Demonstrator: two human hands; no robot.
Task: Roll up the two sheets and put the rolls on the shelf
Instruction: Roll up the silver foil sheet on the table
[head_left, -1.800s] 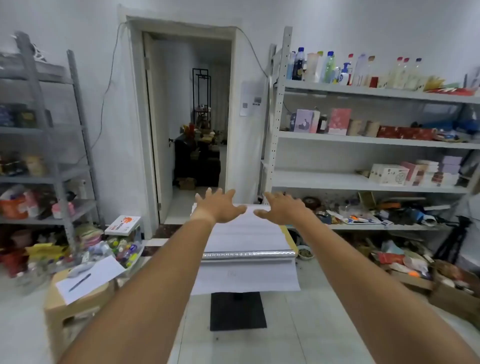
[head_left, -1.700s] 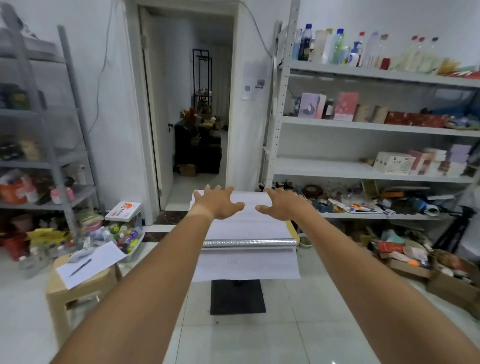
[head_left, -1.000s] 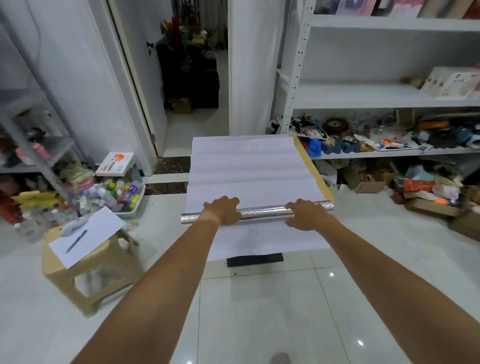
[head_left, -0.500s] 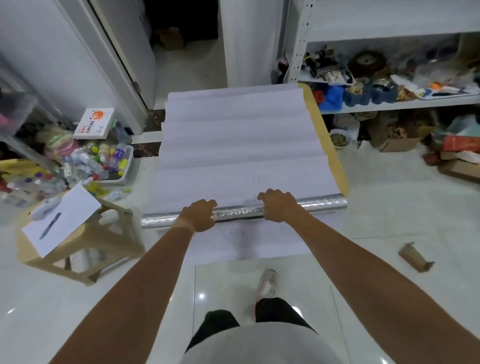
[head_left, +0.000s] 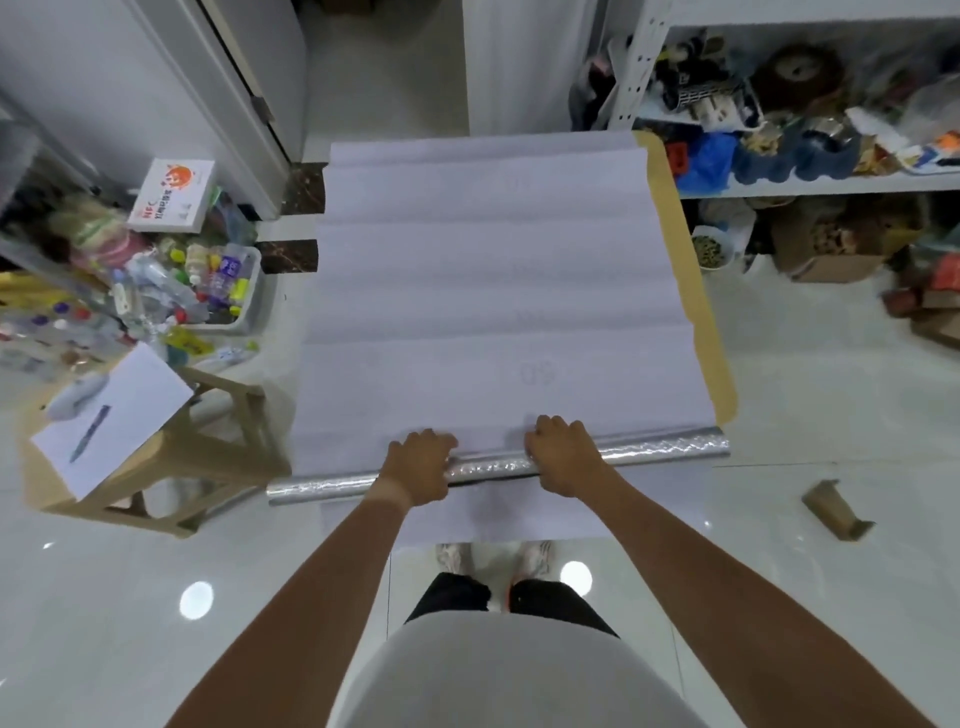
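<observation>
A large white sheet (head_left: 493, 291) lies spread over a table whose tan top (head_left: 698, 312) shows along the right edge. Near the front edge a silvery foil roll (head_left: 660, 451) lies across the sheet, its ends sticking out left and right. My left hand (head_left: 418, 465) grips the roll left of centre with fingers curled over it. My right hand (head_left: 563, 457) grips it just right of centre the same way. The sheet's front edge hangs over the table below the roll. Whether a second sheet lies under the white one cannot be seen.
A white metal shelf (head_left: 810, 184) with clutter stands at the right rear. A wooden stool (head_left: 208, 457) holding paper (head_left: 111, 418) and a pen is at the left. A bin of bottles (head_left: 208, 291) sits behind it. A cardboard scrap (head_left: 834, 509) lies on the floor at right.
I stepped up to the table and my view tilted down. Both hands came back from the sheet's far end and closed on the foil roll, staying there since.
</observation>
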